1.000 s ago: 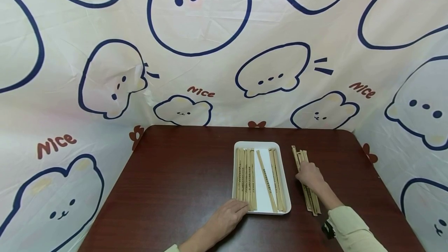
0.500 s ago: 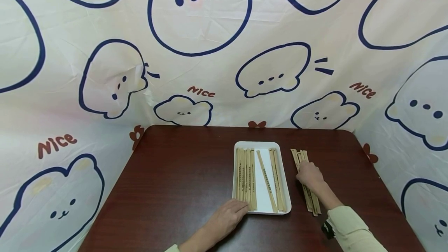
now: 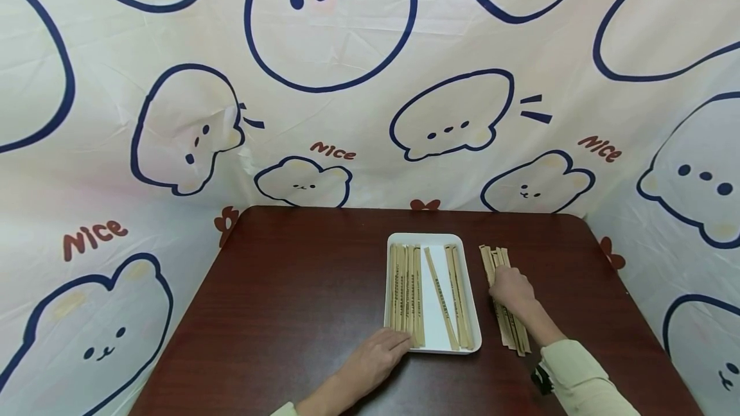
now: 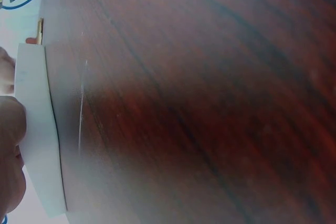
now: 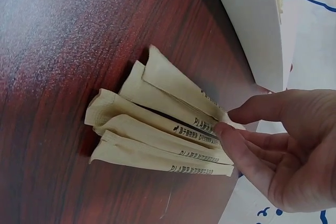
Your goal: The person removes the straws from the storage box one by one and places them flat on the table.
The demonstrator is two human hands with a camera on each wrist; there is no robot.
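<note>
In the head view, my left hand (image 3: 374, 358) rests at the near left corner of a white tray (image 3: 433, 350). Its fingers (image 4: 10, 124) lie at the rim in the left wrist view; part of that hand is out of frame. Several paper-wrapped straws (image 3: 407, 294) lie lengthwise in the tray's left part. One slanted wrapped straw (image 3: 440, 297) and a small group of wrapped straws (image 3: 458, 294) lie to the right. Beside the tray, my right hand (image 3: 513, 289) pinches a bundle of printed paper-wrapped straws (image 5: 168, 116) between thumb and fingers, with the ends fanned on the table.
The dark wood tabletop (image 3: 289, 287) carries the tray and the bundle. Patterned cloth (image 3: 370, 114) hangs behind and along both sides of the table. A black device (image 3: 542, 379) sits at the right wrist by a pale green sleeve (image 3: 581, 371).
The bundle's leftmost straw has slid toward me, so its far end now lies nearly level with the others. My left hand and the tray have stayed in place.
</note>
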